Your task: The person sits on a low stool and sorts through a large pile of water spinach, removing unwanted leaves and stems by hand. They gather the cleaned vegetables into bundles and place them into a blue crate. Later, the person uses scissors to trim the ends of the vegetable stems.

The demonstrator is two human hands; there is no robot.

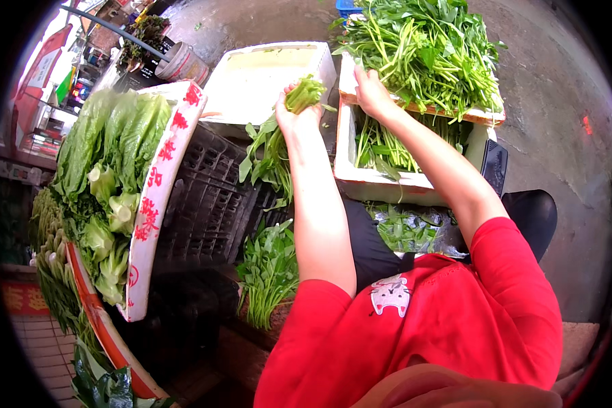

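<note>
My left hand (300, 109) is closed around a bundle of leafy green stalks (306, 95), cut ends up, with the leaves (271, 153) hanging below my wrist. To its right, my right hand (371, 92) is at the left edge of a large heap of hollow-stemmed greens (428, 56) on a foam lid; its fingertips are bent, and whether they grip a stalk is unclear. Under the lid, a white foam box (382, 184) holds more of these greens (387, 148). Another bunch of greens (269, 275) lies at the lower left, below my left forearm.
A white foam box (265, 84) stands beyond my left hand. Black plastic crates (209, 188) are left of my forearm, beside a foam box of lettuce (166, 168). Loose leaves (405, 227) lie between my legs. A bucket (183, 64) stands at the upper left.
</note>
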